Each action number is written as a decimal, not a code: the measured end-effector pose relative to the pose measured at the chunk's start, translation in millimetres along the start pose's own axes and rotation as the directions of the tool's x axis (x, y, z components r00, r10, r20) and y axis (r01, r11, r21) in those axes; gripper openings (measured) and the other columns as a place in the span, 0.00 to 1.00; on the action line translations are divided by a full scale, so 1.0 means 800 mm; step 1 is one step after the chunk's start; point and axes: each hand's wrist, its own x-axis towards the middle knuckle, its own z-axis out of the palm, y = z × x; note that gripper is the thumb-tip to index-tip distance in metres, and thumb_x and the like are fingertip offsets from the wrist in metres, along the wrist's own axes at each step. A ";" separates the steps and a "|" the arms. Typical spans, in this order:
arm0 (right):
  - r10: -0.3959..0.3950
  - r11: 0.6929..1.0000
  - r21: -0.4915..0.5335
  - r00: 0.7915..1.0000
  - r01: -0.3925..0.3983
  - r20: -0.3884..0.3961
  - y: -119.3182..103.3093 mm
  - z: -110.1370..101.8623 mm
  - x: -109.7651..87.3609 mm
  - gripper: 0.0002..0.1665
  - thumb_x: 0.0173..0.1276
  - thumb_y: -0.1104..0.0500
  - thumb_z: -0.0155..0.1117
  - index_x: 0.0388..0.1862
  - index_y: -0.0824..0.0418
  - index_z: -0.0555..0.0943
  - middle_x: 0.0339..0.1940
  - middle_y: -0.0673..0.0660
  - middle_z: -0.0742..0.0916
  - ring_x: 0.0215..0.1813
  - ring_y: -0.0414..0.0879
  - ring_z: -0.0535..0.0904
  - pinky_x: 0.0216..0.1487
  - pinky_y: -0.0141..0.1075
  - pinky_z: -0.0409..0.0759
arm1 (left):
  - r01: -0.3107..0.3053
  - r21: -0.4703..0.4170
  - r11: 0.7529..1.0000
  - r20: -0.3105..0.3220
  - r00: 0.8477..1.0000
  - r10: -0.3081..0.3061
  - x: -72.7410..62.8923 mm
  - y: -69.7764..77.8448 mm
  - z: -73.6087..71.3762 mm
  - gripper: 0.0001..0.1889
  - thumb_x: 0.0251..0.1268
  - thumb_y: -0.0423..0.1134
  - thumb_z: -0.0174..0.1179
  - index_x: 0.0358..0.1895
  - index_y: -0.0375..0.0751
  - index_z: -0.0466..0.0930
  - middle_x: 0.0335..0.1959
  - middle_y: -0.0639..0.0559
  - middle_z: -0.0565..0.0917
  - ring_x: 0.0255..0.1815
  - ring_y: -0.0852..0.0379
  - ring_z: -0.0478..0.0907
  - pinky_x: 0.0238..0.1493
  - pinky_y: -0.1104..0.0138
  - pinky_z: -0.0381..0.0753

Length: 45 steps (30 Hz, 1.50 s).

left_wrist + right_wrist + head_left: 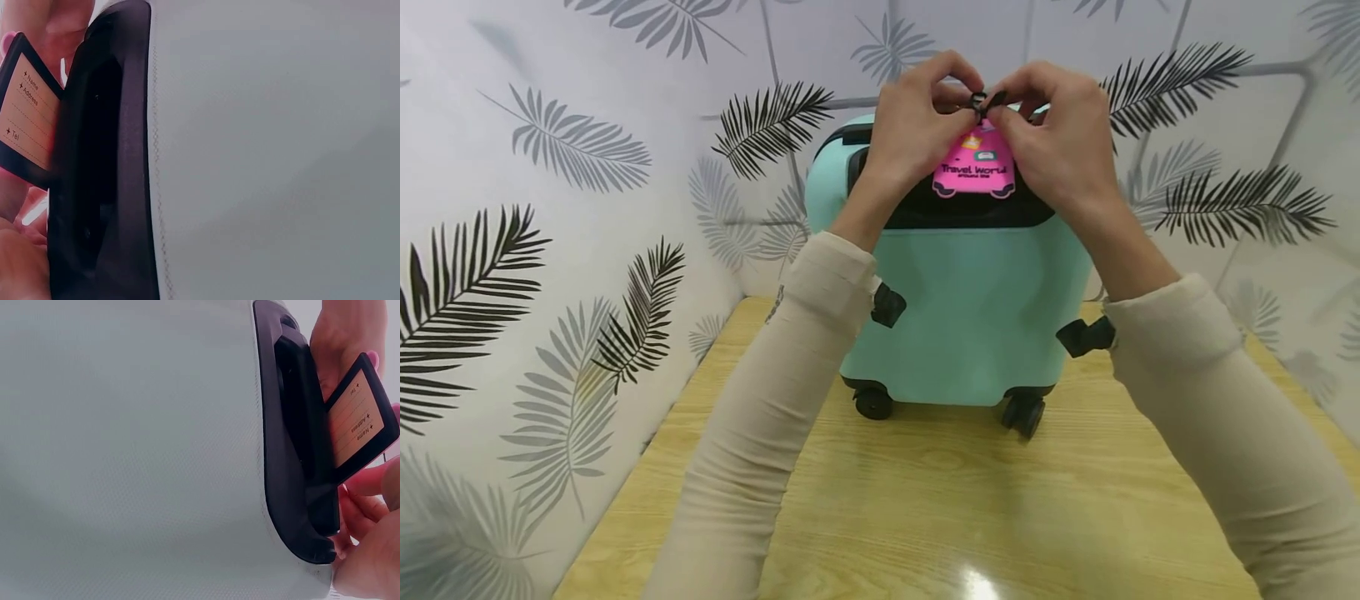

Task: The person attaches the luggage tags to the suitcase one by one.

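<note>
A pink luggage tag (pixel 973 171) shaped like a small suitcase hangs in front of the black top panel of a mint-green suitcase (pixel 962 308). My left hand (pixel 913 125) pinches the small black buckle (pixel 978 102) at the tag's top between thumb and fingers. From the other side, my right hand (pixel 1063 137) pinches the black strap (pixel 996 102) close by the buckle. Both wrist views show the tag's back, a card (pixel 28 109) with name, address and tel lines, beside the suitcase's black handle (pixel 303 419).
The suitcase stands upright on black wheels (pixel 874 404) on a wood-grain table (pixel 925 500). Behind and to the left are pale walls (pixel 647 100) with a leaf pattern. Black straps (pixel 1086 336) stick out from both sleeve cuffs.
</note>
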 end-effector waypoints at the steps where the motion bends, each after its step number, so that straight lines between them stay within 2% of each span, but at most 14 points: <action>1: -0.005 1.000 0.009 1.000 0.005 0.000 0.000 0.001 0.001 0.10 0.75 0.61 0.65 0.48 0.64 0.88 0.38 0.48 0.86 0.38 0.34 0.76 0.44 0.27 0.70 | -0.006 -0.001 1.000 0.002 1.000 0.006 0.000 -0.001 -0.001 0.11 0.73 0.38 0.63 0.55 0.46 0.83 0.53 0.53 0.90 0.51 0.62 0.86 0.52 0.73 0.72; 6: -0.008 0.999 0.038 1.000 0.008 -0.006 0.002 0.002 0.006 0.10 0.75 0.61 0.66 0.51 0.63 0.86 0.37 0.50 0.88 0.38 0.36 0.78 0.45 0.27 0.72 | -0.018 -0.018 1.000 0.030 0.999 0.018 -0.001 -0.004 -0.005 0.15 0.74 0.36 0.62 0.60 0.46 0.83 0.55 0.53 0.89 0.52 0.63 0.85 0.52 0.75 0.73; 12: 0.031 0.997 0.077 0.999 -0.030 -0.018 0.005 0.002 0.010 0.14 0.72 0.59 0.68 0.56 0.54 0.81 0.34 0.48 0.89 0.35 0.38 0.79 0.42 0.28 0.72 | -0.016 -0.001 1.000 0.045 0.999 0.016 -0.002 -0.003 -0.004 0.14 0.77 0.36 0.59 0.61 0.45 0.83 0.58 0.52 0.88 0.54 0.60 0.84 0.54 0.74 0.74; 18: -0.015 1.000 0.005 1.000 0.015 -0.022 0.004 0.004 0.007 0.14 0.73 0.59 0.67 0.55 0.61 0.87 0.40 0.57 0.91 0.36 0.33 0.79 0.42 0.25 0.72 | -0.023 0.018 1.000 0.037 0.999 0.022 -0.001 -0.004 -0.004 0.13 0.77 0.37 0.60 0.59 0.45 0.84 0.57 0.53 0.89 0.54 0.61 0.84 0.55 0.75 0.72; 27: -0.035 0.998 -0.045 0.999 0.035 0.007 0.007 0.004 0.002 0.14 0.73 0.58 0.67 0.52 0.62 0.90 0.44 0.63 0.91 0.35 0.27 0.78 0.44 0.22 0.75 | -0.022 0.021 1.000 0.031 0.999 0.021 -0.003 -0.003 -0.004 0.12 0.77 0.36 0.59 0.57 0.45 0.84 0.56 0.53 0.89 0.53 0.60 0.83 0.55 0.76 0.72; 32: -0.049 0.997 -0.050 0.998 0.050 0.028 0.006 0.003 0.003 0.13 0.73 0.58 0.67 0.50 0.62 0.91 0.44 0.63 0.92 0.35 0.26 0.78 0.43 0.21 0.75 | -0.023 0.022 1.000 0.024 0.999 0.022 -0.004 -0.004 -0.004 0.12 0.77 0.36 0.58 0.57 0.45 0.84 0.56 0.53 0.89 0.52 0.59 0.82 0.54 0.75 0.72; 37: -0.045 0.997 -0.060 0.998 0.047 0.035 0.005 0.003 0.003 0.12 0.73 0.58 0.68 0.49 0.62 0.91 0.44 0.63 0.92 0.35 0.26 0.78 0.42 0.21 0.74 | -0.021 -0.014 1.000 0.013 1.000 0.021 -0.005 -0.004 -0.005 0.12 0.77 0.35 0.58 0.56 0.45 0.85 0.57 0.53 0.88 0.53 0.60 0.84 0.54 0.75 0.75; 45: -0.024 0.999 -0.040 0.999 0.025 0.032 0.004 0.003 0.007 0.10 0.71 0.60 0.69 0.45 0.62 0.92 0.41 0.62 0.92 0.33 0.30 0.79 0.39 0.23 0.72 | -0.039 -0.064 0.997 0.001 0.999 0.039 -0.008 -0.004 -0.006 0.12 0.75 0.34 0.61 0.55 0.42 0.87 0.52 0.50 0.86 0.52 0.58 0.86 0.53 0.74 0.80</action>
